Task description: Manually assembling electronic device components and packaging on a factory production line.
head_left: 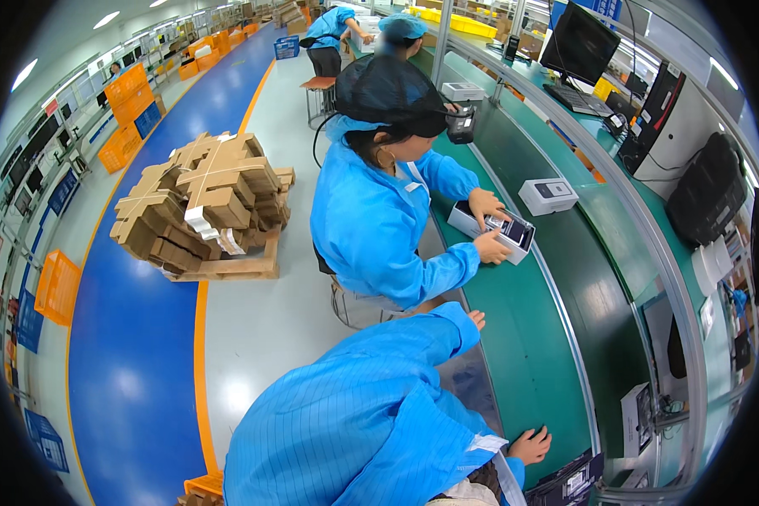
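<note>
My left hand [478, 320] rests at the near edge of the green work surface [514, 337]; the sleeve covers most of it, and the fingertips that show hold nothing. Lower down, my right hand [531, 444] lies on the same surface with its fingers apart and nothing in them. Just beside it, at the bottom, are dark printed boxes [569, 482]. Ahead of me a co-worker in a blue smock [379, 219] has both hands on an open white box [519, 234] with a dark item in it.
A closed white box [548, 196] sits on the dark conveyor belt [594, 261] beyond the work surface. A metal frame and a shelf with a monitor [580, 42] run along the right. Flattened cardboard on a pallet [228, 270] stands on the floor at left.
</note>
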Available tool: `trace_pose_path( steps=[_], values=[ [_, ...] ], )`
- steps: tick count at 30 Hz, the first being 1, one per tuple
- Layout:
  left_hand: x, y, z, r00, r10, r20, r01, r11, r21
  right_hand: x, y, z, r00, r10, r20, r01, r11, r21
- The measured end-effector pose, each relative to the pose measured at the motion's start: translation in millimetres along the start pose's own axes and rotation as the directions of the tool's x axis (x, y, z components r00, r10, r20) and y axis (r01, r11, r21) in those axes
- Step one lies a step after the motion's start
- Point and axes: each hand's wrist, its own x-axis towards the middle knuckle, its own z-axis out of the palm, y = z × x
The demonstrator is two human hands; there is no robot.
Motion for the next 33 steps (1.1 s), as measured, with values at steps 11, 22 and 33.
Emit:
trace_pose_path(
  steps=[11,22,33],
  values=[
    [-11,6,-12,0.998,0.012,0.055,-0.018,0.993,0.116,3,5,-5,1.000,-0.026,-0.018,0.026,0.999,0.044],
    [2,7,-8,0.997,-0.015,0.077,0.011,0.999,0.046,8,5,-2,0.999,0.015,0.036,-0.019,0.994,0.106],
    [38,-12,16,0.992,0.055,0.114,-0.049,0.997,-0.056,4,6,7,0.995,-0.028,-0.093,0.045,0.983,0.181]
  ],
)
